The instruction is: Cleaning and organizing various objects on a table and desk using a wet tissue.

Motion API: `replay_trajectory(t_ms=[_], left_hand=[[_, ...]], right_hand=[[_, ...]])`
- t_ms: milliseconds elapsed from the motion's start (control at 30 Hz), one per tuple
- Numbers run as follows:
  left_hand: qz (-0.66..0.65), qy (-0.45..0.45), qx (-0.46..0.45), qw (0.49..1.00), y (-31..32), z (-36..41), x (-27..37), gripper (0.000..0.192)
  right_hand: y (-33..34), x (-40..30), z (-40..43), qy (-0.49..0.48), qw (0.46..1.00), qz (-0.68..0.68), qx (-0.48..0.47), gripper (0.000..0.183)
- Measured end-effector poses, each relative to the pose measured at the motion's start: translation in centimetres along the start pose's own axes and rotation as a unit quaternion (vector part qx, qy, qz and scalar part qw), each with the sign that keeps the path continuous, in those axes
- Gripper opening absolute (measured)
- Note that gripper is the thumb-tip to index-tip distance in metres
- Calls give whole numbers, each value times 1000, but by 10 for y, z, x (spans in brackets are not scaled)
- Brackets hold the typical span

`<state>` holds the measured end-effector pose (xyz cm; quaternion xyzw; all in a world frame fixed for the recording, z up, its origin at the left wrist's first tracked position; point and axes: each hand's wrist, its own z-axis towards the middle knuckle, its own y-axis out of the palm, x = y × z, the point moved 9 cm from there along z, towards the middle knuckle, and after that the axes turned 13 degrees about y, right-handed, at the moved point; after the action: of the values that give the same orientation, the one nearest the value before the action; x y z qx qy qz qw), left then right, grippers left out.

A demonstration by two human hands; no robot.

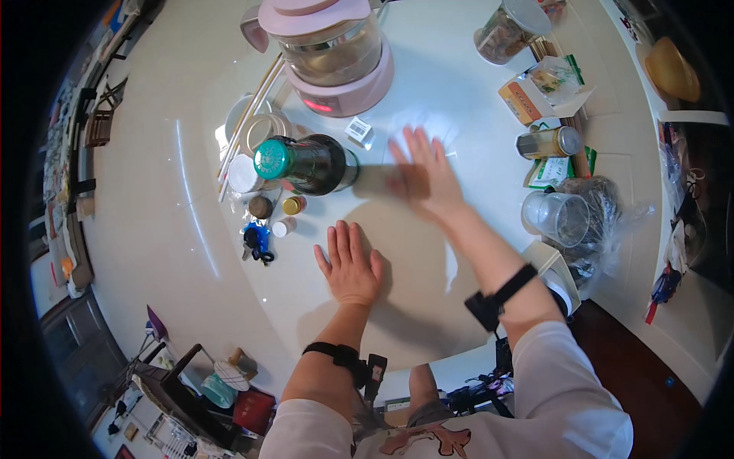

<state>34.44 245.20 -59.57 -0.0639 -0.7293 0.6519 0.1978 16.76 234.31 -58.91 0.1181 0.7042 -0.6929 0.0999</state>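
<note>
My left hand (350, 267) lies palm down on the white tabletop (410, 287), its fingers a little apart and nothing in it. Farther forward and to the right is my right hand (427, 175), blurred, fingers spread, holding nothing; whether it touches the table I cannot tell. To its left stands a dark glass bottle (321, 164) with a green cap. A small white box (359, 130) with a printed code sits between the bottle and a pink electric glass kettle (338, 63) on its lit base. Near my left fingertips are a small white-capped bottle (284, 227) and a gold-capped jar (294, 205).
Along the left stand an open jar (266, 132), a white-lidded container (245, 173), chopsticks (252, 109) and keys (258, 246). At right are a lidded tub (510, 31), an opened carton (522, 100), a can (547, 143), clear plastic cups (556, 217) and a plastic bag (599, 235).
</note>
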Motion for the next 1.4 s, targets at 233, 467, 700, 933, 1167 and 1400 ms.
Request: replay_trajectory(t_ms=[233, 467, 700, 933, 1167, 1400], left_hand=[[3, 0, -6, 1000, -3, 1, -1, 69], [1, 8, -1, 1000, 5, -2, 0, 69], [-18, 6, 11, 1000, -3, 0, 1, 67], [-27, 10, 12, 1000, -1, 2, 4, 67], [-15, 9, 9, 1000, 1, 1, 2, 67], [-9, 13, 4, 1000, 6, 0, 3, 67]], right_hand=[[-5, 0, -44, 86, 970, 224, -44, 52], [-24, 47, 122, 148, 986, 51, 66, 51], [-3, 21, 105, 104, 991, -37, 77, 54], [-7, -18, -1, -6, 1000, 13, 2, 53], [-8, -21, -80, 15, 991, 82, -106, 56], [-23, 39, 37, 110, 988, 42, 97, 61]])
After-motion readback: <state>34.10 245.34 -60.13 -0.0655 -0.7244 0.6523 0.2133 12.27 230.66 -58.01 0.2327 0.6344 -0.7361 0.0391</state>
